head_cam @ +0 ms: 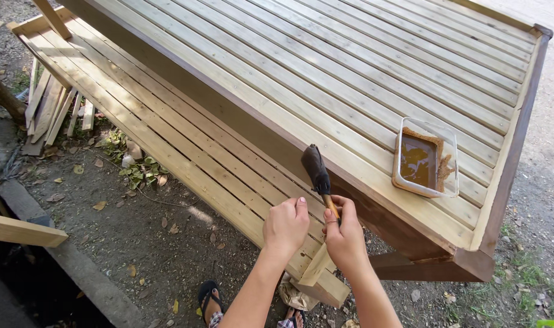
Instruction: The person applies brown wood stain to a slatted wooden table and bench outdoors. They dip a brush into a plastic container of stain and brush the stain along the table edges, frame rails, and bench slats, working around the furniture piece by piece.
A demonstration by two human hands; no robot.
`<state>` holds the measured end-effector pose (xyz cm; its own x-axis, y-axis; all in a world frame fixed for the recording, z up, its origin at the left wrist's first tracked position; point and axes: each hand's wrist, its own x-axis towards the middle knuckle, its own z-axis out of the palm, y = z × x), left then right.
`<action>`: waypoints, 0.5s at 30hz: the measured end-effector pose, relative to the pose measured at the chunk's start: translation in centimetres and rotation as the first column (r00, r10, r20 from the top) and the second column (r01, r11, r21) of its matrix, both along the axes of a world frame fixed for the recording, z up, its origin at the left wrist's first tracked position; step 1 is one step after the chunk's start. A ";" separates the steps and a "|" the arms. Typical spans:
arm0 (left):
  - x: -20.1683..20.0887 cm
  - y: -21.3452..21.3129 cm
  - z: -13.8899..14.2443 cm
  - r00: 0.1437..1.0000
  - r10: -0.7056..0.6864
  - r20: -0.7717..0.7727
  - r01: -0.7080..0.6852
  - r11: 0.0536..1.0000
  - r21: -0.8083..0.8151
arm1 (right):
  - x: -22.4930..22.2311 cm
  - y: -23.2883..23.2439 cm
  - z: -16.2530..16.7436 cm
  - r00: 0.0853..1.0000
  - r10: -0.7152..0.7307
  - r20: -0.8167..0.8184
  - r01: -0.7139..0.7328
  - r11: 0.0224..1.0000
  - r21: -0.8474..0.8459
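Item: staining of a slatted wooden structure, outdoors, viewed from above.

Right hand [345, 239]: closed around the pale wooden handle of a dark, stain-soaked paintbrush [316, 169], bristles pointing up and away, held just off the near edge of the upper slatted pale-wood counter [325, 67].

Left hand [285, 226]: curled into a loose fist just beside the right, thumb up, fingertips near the brush handle; whether it gripped anything could not be told.

Step in hand, as judged: brush loaded or being readied between strokes. The counter's side rail [512, 152] and lower front edge already looked dark brown, while the top slats and the lower slatted pale-wood shelf [167, 140] remained bare.

Clear rectangular plastic tray of brown stain [427, 159]: stood on the counter top near its right end, apart from the brush, within reach to the right.

Next move, as judged: called for steady bristle contact along the grain and care against drips through the slat gaps.

Surroundings: bundle of loose pale wood offcuts [46, 109] on the ground at left; bare soil with dry leaves [143, 231]; a sandalled foot [211, 300] below the hands; crumpled paper [295, 297] by the shelf's corner block.

Obstructions: the lower shelf lay between the person and the counter, requiring a lean across it.
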<state>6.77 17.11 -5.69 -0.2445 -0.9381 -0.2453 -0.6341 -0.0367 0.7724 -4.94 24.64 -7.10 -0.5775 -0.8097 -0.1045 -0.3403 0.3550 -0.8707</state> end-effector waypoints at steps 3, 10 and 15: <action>1.0 -0.6 -0.4 0.999 -0.008 0.039 0.010 0.999 -0.052 | 1.6 -0.5 0.1 0.981 0.070 -0.179 -0.094 0.987 -0.129; 2.6 -2.6 -2.8 0.998 -0.049 0.048 0.054 0.992 -0.117 | 0.6 1.8 0.6 0.991 -0.007 -0.137 0.028 0.987 0.155; 3.4 -3.3 -4.4 0.996 -0.079 0.041 0.085 0.982 -0.167 | -1.2 3.4 -0.1 0.999 0.022 0.036 -0.023 0.999 0.037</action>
<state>10.16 13.86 -10.05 -0.3165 -0.9438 -0.0953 -0.6555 0.1449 0.7411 -6.10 28.00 -7.17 -0.5547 -0.8175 -0.1551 -0.3176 0.3803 -0.8686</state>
